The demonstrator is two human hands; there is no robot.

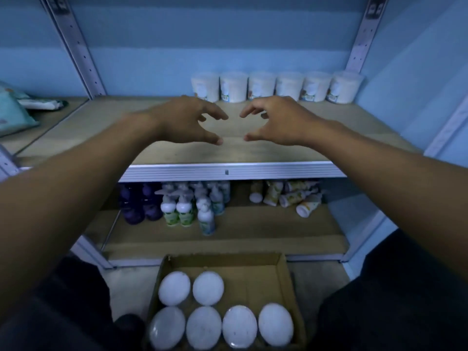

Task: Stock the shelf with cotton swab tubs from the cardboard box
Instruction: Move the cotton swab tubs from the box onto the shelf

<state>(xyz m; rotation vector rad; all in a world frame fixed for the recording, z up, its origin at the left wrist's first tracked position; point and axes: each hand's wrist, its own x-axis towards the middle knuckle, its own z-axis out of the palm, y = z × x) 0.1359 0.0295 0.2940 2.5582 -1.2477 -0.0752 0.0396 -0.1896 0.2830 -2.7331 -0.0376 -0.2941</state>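
I am holding both hands out over the shelf (177, 153), left hand (188, 120) and right hand (278, 121) side by side, fingers loosely curved and thumbs spread, gripping nothing. Six tubs (276, 86) are standing in a row at the far right of the shelf; six more (203, 328) are sitting lids-up in the box (283, 272) near me on the floor, four in the near row, two behind at the left. I am judging them light, stiff plastic with smooth, likely slippery sides, so I am planning to take each around the wall, or from above by the lid rim. The box's open right half is giving finger room. Bottles (177, 206) are crowding the lower shelf, some tipped over at the right (291, 196); packets (15, 110) are lying far left. Nothing is blocking the way between box and shelf.
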